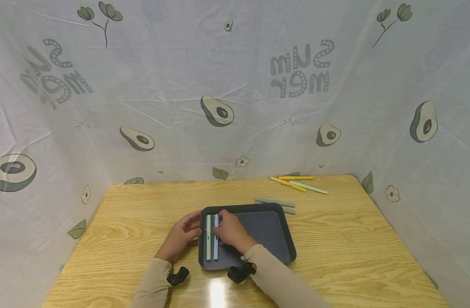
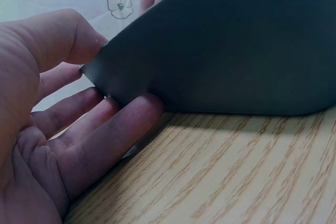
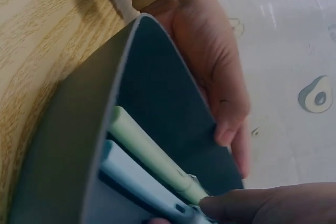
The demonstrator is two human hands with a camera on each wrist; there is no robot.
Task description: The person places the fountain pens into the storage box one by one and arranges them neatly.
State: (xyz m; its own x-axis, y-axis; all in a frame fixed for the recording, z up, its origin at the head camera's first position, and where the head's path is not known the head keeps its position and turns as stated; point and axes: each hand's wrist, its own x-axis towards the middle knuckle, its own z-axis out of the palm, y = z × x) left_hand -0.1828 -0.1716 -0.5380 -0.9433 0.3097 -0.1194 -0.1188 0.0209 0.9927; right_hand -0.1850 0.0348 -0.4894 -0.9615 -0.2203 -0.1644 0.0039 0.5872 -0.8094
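Observation:
A dark shallow tray (image 1: 265, 231) stands on the wooden table. Along its left side lie a pale green pen (image 1: 208, 246) and a light blue pen (image 1: 216, 250), side by side and lengthwise. My left hand (image 1: 179, 235) holds the tray's left wall; in the left wrist view the thumb is at the rim and the fingers (image 2: 142, 116) touch the outer side. Inside the tray, my right hand (image 1: 235, 231) pinches the light blue pen near its upper end. In the right wrist view a finger (image 3: 252, 203) also comes close to the green pen (image 3: 152, 150).
Two grey-green pens (image 1: 277, 202) lie just beyond the tray's far right edge, partly behind its rim. At the table's back edge are two yellow pens (image 1: 296, 177) and a pale green one (image 1: 309, 187). A printed white curtain (image 1: 173, 141) surrounds the table (image 1: 346, 239).

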